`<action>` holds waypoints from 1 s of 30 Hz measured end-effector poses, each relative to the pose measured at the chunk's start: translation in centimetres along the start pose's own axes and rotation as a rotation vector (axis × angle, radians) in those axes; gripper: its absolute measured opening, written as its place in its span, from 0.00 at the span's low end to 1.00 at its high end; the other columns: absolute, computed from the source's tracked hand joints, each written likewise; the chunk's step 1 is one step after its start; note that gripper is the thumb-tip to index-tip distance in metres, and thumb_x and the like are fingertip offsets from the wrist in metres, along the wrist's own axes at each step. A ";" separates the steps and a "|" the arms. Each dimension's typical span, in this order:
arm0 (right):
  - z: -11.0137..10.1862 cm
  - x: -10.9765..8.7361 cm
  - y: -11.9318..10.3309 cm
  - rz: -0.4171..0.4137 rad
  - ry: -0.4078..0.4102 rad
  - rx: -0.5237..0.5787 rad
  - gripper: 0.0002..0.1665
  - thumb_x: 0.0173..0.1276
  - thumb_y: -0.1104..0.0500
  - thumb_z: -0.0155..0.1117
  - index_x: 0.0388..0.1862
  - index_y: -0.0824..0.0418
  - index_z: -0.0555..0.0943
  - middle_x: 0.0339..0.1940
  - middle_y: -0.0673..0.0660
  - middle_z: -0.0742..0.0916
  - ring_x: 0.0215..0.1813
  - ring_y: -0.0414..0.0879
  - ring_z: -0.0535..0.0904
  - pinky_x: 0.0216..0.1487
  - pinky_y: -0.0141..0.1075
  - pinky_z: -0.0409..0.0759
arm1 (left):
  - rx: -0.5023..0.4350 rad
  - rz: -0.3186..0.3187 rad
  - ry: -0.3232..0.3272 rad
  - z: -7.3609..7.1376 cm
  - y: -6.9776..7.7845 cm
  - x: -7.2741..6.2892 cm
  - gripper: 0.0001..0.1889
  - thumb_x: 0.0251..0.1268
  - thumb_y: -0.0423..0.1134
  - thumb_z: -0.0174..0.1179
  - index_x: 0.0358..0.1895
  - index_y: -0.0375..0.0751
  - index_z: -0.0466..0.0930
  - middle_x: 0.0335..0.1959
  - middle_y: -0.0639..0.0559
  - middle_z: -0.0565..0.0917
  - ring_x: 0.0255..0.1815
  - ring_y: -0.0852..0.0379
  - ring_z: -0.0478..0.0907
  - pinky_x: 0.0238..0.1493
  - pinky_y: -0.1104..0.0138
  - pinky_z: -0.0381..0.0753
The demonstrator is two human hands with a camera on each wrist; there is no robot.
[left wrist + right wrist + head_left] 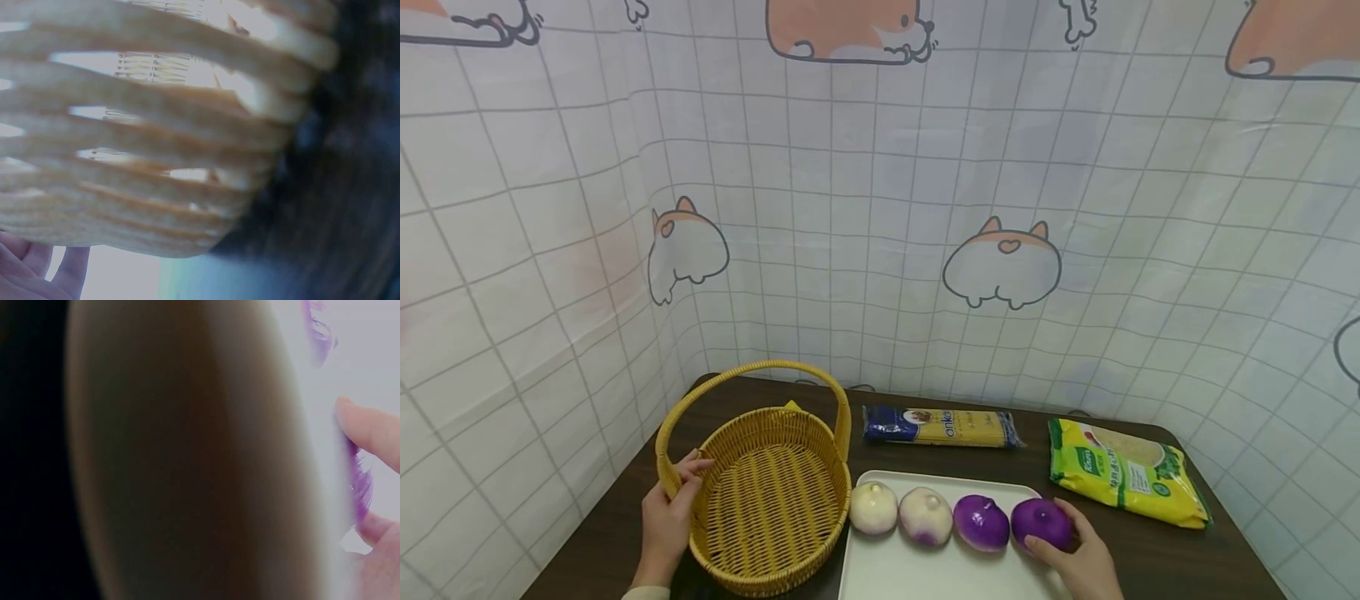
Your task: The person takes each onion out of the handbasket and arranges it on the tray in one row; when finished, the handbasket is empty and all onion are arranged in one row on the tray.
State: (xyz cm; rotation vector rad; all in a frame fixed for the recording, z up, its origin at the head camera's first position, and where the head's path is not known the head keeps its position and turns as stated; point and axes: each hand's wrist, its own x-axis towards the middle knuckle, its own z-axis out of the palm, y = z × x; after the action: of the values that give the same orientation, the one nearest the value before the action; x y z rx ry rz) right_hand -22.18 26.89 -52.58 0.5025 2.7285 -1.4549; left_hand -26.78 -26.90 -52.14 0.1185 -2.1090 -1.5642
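On the left of the head view stands a round wicker basket (767, 508) with a tall arched handle, and nothing lies inside it. My left hand (672, 504) grips its left rim at the foot of the handle. In the left wrist view the woven side of the basket (156, 137) looms close, with the fingers (72, 272) at the lower left. My right hand (1082, 554) holds a purple onion (1042, 523) between thumb and fingers, at the right end of a row on a white tray (940, 575). Another purple onion (982, 523) and two whitish onions (874, 508) share the row.
Behind the tray lies a blue and yellow pack of spaghetti (940, 427). A yellow-green food bag (1123, 471) sits at the right on the dark table (602, 533). A patterned white curtain (865, 250) hangs around the table's back and sides.
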 end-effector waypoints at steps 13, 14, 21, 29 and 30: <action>0.1 0.1 0.1 -0.020 -0.046 -0.021 0.59 0.55 0.37 0.73 0.75 0.61 0.55 0.69 0.77 0.66 0.64 0.75 0.68 0.58 0.63 0.72 | -0.018 0.019 0.026 0.1 -0.1 0.1 0.12 0.76 0.37 0.51 0.39 0.27 0.73 0.51 0.40 0.84 0.64 0.64 0.71 0.53 0.84 0.67; 0.1 0.1 0.1 -0.020 -0.047 -0.019 0.59 0.56 0.37 0.72 0.75 0.62 0.54 0.69 0.77 0.66 0.64 0.74 0.67 0.58 0.63 0.72 | -0.020 0.019 0.024 0.1 -0.2 0.1 0.13 0.76 0.37 0.51 0.39 0.27 0.73 0.51 0.40 0.84 0.65 0.64 0.71 0.53 0.84 0.67; 0.1 0.0 0.2 -0.019 -0.030 0.002 0.59 0.59 0.33 0.67 0.75 0.65 0.52 0.67 0.76 0.68 0.63 0.68 0.69 0.59 0.61 0.71 | -0.021 0.005 0.022 0.0 -0.2 0.0 0.12 0.75 0.37 0.51 0.39 0.27 0.73 0.51 0.40 0.84 0.65 0.62 0.71 0.54 0.84 0.67; 0.0 0.2 0.1 0.048 0.022 0.113 0.61 0.63 0.22 0.47 0.75 0.68 0.53 0.69 0.76 0.65 0.69 0.69 0.62 0.67 0.60 0.64 | -0.005 0.005 0.005 0.0 -0.1 0.0 0.15 0.77 0.40 0.50 0.41 0.27 0.74 0.53 0.41 0.84 0.67 0.60 0.70 0.53 0.84 0.67; -0.1 0.2 0.1 0.057 0.021 0.132 0.62 0.63 0.21 0.44 0.75 0.68 0.53 0.70 0.76 0.64 0.69 0.70 0.61 0.67 0.60 0.63 | -0.002 0.005 0.004 0.0 -0.1 0.0 0.15 0.77 0.40 0.50 0.41 0.27 0.74 0.53 0.41 0.84 0.67 0.60 0.70 0.53 0.84 0.67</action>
State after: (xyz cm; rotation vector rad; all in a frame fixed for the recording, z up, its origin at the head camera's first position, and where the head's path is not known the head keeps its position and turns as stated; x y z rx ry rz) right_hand -22.31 27.10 -52.63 0.5974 2.6212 -1.6326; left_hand -26.80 -26.97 -52.21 0.1150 -2.1024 -1.5621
